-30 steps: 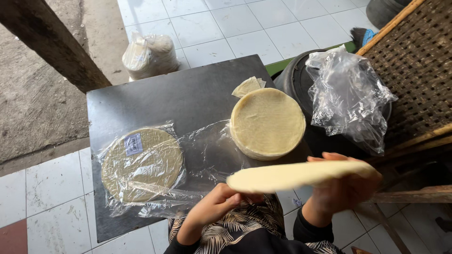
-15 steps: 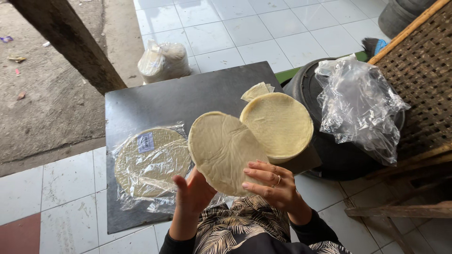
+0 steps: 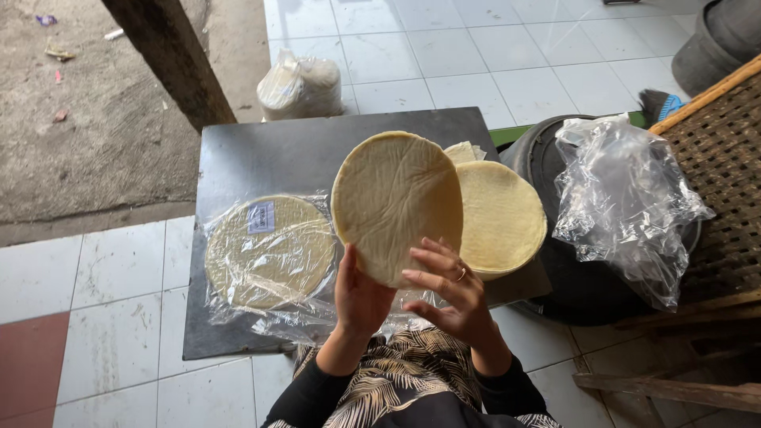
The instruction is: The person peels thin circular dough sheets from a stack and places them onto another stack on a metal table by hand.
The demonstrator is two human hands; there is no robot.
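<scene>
A thin round pale-yellow wafer disc (image 3: 396,202) stands nearly upright above the dark table (image 3: 293,154), facing me. My left hand (image 3: 361,297) holds its lower edge from behind. My right hand (image 3: 448,289) touches its lower right rim with fingers spread; a ring is on one finger. To the right, a stack of the same discs (image 3: 503,218) rests on the table's right edge. On the left lies a clear plastic bag (image 3: 269,250) with more discs inside and a small label on top.
A crumpled clear plastic sheet (image 3: 626,202) lies over a black round tub (image 3: 555,170) at right. A woven rattan panel (image 3: 721,182) stands far right. A filled plastic bag (image 3: 301,87) sits on the white tiles behind the table. A wooden post (image 3: 170,55) rises at upper left.
The disc went from lying flat at lower right to standing upright in front of me, moved left over the table. My hands shifted to its lower edge.
</scene>
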